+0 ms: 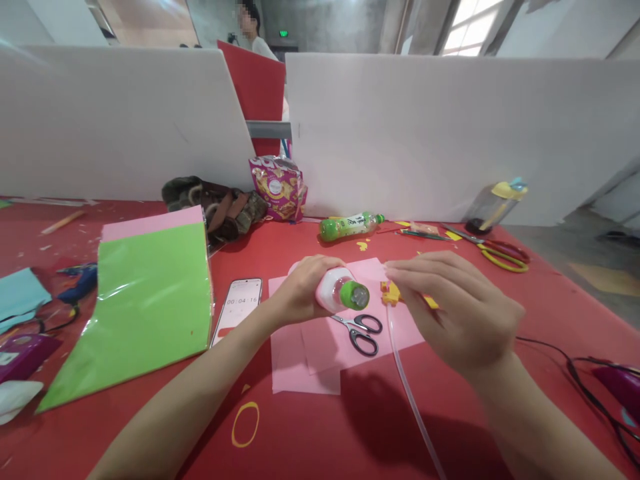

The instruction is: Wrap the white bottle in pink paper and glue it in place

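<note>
My left hand (300, 290) is wrapped round a white glue bottle (334, 293) with a green tip, held on its side and pointing right. My right hand (457, 310) is closed in a pinch on a small yellow paper piece (391, 293) close to the bottle's tip. A thin clear tube (407, 387) runs from under that hand toward me. Both hands hover over pink paper sheets (305, 360) on the red table (350, 433). Small black-handled scissors (361, 330) lie on the pink paper just below the bottle.
A phone (237, 308) showing a timer lies left of the pink paper, beside a green and pink paper stack (145, 300). Behind are a green drink bottle (350, 227), snack bag (277, 187), red-yellow scissors (500, 253), white partition boards (450, 133). A person stands beyond them.
</note>
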Demonstrator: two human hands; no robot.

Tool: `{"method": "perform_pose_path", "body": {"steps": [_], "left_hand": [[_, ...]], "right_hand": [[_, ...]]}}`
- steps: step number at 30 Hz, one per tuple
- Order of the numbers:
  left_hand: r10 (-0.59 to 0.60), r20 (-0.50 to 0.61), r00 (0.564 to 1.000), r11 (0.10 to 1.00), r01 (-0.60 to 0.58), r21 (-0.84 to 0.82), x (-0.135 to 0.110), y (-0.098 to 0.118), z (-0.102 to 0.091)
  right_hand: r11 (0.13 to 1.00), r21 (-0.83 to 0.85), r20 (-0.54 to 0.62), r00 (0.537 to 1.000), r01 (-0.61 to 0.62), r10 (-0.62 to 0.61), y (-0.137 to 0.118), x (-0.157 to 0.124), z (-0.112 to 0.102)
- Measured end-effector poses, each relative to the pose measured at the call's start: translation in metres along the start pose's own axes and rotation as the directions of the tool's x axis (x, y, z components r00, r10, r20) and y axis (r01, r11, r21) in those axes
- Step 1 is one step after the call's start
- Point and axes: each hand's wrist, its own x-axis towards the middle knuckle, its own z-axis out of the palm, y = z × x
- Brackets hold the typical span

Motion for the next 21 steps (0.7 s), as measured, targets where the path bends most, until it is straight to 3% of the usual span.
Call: {"method": "perform_pose_path", "body": {"steps": [9, 21], "left_hand": [[-0.067, -0.01, 0.998, 0.997, 0.066, -0.036, -0.0009, 0.0032, -0.0011], [-0.077, -0.047, 0.996, 0.991, 0.072, -0.111, -0.0026, -0.0017, -0.0006]], "right_hand": [[0.995, 0.017, 0.032, 0.995, 0.099, -0.1, -0.0066, -0.0022, -0.0016], [0.977, 0.01, 0.106, 0.972, 0.212, -0.211, -0.0043, -0.0055, -0.0011]]}}
